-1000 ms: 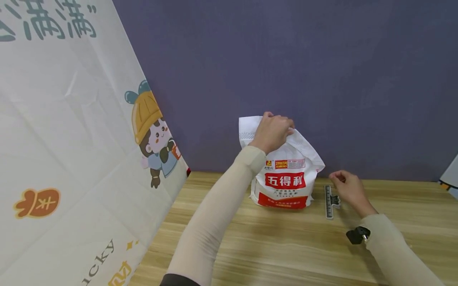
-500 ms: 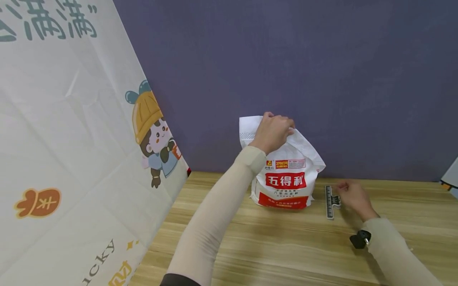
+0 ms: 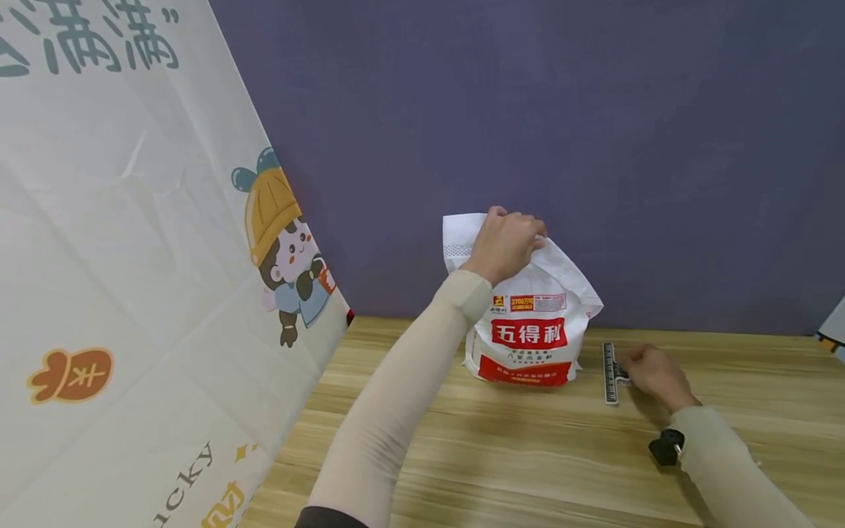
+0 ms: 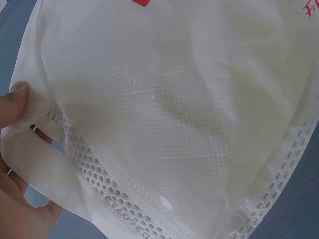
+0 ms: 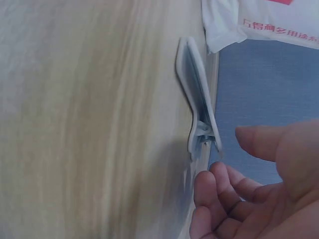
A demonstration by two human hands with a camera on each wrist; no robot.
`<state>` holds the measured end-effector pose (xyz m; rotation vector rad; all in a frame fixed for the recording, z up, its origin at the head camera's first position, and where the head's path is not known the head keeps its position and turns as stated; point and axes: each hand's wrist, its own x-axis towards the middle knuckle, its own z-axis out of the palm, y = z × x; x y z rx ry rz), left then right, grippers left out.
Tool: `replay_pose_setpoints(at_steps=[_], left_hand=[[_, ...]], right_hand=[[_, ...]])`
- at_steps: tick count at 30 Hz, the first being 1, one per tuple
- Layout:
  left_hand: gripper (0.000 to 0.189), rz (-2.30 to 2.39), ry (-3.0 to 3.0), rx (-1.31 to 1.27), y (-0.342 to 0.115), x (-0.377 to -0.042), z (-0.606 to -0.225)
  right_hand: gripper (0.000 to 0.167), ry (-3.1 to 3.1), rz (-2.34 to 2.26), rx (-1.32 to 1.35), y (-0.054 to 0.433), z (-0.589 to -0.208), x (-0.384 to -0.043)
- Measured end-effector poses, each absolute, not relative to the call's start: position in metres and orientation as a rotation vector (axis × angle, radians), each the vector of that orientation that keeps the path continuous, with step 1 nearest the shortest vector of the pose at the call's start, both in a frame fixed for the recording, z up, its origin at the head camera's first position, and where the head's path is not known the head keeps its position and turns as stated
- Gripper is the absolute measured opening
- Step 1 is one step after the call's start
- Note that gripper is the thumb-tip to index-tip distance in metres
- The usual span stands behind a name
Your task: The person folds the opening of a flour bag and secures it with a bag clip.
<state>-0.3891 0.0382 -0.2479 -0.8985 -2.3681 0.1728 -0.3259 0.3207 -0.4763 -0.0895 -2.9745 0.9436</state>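
A white flour bag [image 3: 528, 293] with red printed panels stands upright on the wooden table against the dark wall. My left hand [image 3: 507, 246] grips its top edge. In the left wrist view the thumb [image 4: 14, 103] presses on the white fabric [image 4: 199, 89] near a handle cutout, with fingers behind it. To the bag's right lies a bag clip [image 3: 610, 374] with a long, ruler-like patterned jaw. My right hand [image 3: 656, 375] is right at the clip's handle end. In the right wrist view a gap shows between its thumb [image 5: 259, 141] and loosely curled fingers, with the clip [image 5: 199, 99] just beyond.
The wood-grain table [image 3: 502, 455] runs up to a dark blue-purple wall [image 3: 594, 132]. On the left hangs a white printed sheet [image 3: 132, 264] with a cartoon figure. A small black device [image 3: 667, 447] is strapped to the right wrist.
My right hand has come down from above the clip to beside its handle end. The left hand and the bag have stayed almost in place.
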Motion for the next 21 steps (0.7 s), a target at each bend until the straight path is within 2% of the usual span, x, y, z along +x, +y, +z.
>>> replay_pose_setpoints(at_steps=[6, 12, 21], left_hand=[[0.023, 0.177, -2.372, -0.895, 0.039, -0.389, -0.248], [0.023, 0.194, -2.372, -0.897, 0.039, -0.390, -0.247], [0.023, 0.193, -2.385, -0.895, 0.039, -0.388, -0.246]], right_hand=[[0.051, -3.031, 0.923, -0.077, 0.324, -0.482, -0.327], [0.040, -3.044, 0.932, -0.063, 0.324, -0.492, -0.328], [0.041, -3.022, 0.945, -0.047, 0.322, -0.497, -0.327]])
